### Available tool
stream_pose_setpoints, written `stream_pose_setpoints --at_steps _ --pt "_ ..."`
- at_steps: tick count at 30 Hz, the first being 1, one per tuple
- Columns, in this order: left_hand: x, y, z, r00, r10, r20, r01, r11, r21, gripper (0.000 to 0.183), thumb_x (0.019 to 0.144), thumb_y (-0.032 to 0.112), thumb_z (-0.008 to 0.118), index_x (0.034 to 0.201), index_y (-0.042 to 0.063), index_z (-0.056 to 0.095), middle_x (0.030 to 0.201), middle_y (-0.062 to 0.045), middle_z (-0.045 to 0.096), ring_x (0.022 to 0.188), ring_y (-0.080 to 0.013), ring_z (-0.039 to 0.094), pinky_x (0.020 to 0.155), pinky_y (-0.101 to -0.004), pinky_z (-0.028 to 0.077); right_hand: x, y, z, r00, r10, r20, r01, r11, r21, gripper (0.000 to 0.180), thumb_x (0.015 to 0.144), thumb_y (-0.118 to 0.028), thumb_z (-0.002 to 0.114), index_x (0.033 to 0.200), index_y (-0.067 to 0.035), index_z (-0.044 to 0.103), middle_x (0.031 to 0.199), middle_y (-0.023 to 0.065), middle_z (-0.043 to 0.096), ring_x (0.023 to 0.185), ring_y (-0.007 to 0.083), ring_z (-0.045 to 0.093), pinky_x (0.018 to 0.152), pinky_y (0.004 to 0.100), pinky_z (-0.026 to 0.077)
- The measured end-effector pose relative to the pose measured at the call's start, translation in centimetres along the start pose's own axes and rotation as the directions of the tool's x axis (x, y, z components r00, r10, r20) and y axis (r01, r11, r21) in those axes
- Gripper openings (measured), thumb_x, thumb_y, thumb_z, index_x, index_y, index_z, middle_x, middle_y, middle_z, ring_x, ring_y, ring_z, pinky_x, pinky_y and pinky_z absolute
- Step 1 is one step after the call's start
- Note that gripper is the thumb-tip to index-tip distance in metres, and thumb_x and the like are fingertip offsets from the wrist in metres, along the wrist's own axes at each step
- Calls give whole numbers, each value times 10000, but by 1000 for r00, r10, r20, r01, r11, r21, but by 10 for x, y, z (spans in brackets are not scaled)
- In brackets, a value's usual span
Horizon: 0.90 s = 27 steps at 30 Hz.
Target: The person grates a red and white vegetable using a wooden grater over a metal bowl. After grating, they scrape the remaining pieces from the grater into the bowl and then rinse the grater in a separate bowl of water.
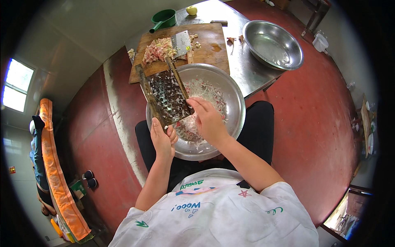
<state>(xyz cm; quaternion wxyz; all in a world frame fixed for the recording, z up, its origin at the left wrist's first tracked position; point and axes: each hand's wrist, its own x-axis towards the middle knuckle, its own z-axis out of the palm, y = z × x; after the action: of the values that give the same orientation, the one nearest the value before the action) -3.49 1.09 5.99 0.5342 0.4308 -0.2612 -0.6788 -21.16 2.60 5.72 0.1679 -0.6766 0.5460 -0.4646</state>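
Observation:
My left hand grips the lower end of a wooden-framed grater, tilted over a large steel basin on my lap. Shreds cling to the grater's dark face. My right hand is at the grater's lower right edge, fingers together; whether anything is in them I cannot tell. White and pinkish-red shreds lie in the basin. Beyond it, chopped meat sits on a wooden cutting board, with a cleaver lying against it.
The board rests on a steel table. An empty-looking steel bowl stands at its right edge. At the back are a green plastic dipper, a yellow-green round fruit and a dark handle. Brown scraps lie beside the board.

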Motion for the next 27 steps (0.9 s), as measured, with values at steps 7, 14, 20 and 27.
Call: stream_pose_setpoints --at_steps 7,14,20,27 --pt "4 -1 7 997 79 -11 -78 996 33 367 1074 464 402 1048 107 483 610 25 369 438 -49 296 389 -207 222 -19 -1 28 985 -167 43 166 986 17 573 765 97 577 1331 22 537 1362 216 519 1265 390 507 1078 430 435" --pt "7 -2 4 987 161 6 -160 977 141 368 1081 459 387 1037 107 485 623 26 392 448 -45 316 400 -205 239 -10 -8 9 991 -131 33 131 991 -11 564 724 119 608 1280 24 593 1261 167 582 1169 350 577 991 400 489" --pt "3 -9 6 989 144 44 -150 965 215 352 1088 437 379 993 111 467 606 30 415 443 -44 338 400 -219 238 -1 -20 22 953 -301 33 302 953 -27 511 801 27 632 1309 -22 602 1254 121 599 1213 322 569 1019 389 486" --pt "14 -7 -5 981 193 34 -196 955 225 356 1086 458 363 1063 119 472 640 17 429 450 -47 322 412 -206 238 -21 9 14 995 -102 -2 101 980 -170 352 790 -27 686 1139 -34 642 1123 143 607 1050 338 582 901 424 497"
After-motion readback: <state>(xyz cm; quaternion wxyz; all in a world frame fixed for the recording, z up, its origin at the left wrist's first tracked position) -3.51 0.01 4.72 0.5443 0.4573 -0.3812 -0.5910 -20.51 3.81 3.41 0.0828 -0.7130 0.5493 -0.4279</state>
